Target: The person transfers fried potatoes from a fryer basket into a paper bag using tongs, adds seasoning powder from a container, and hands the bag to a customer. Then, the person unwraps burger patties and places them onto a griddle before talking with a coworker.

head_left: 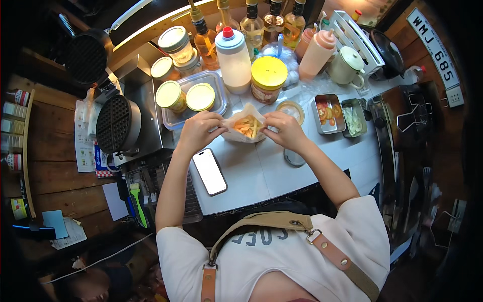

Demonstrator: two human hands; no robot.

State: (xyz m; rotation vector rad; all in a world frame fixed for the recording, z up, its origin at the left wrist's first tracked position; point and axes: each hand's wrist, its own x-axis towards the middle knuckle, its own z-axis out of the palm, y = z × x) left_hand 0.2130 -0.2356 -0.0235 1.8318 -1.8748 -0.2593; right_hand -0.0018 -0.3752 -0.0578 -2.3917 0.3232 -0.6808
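A white paper bag (239, 136) of French fries (248, 126) is held over the white table in front of me, its top spread so the fries show. My left hand (204, 128) pinches the left edge of the bag's opening. On the opposite edge, my right hand (285, 129) pinches the paper between thumb and fingers. Just behind the bag stands a jar with a yellow lid (269, 73). Near my left forearm a phone (210, 171) with a bright white screen lies on the table. A round clear lid or jar (294, 158) is partly hidden by my right forearm.
To the left sits an open waffle iron (118, 124). A clear plastic tub (221, 103) holds lidded jars. Bottles (234, 63) line the back. On the right are metal containers of sliced tomatoes (329, 115) and pale sliced vegetables (354, 119), then a deep fryer (410, 113).
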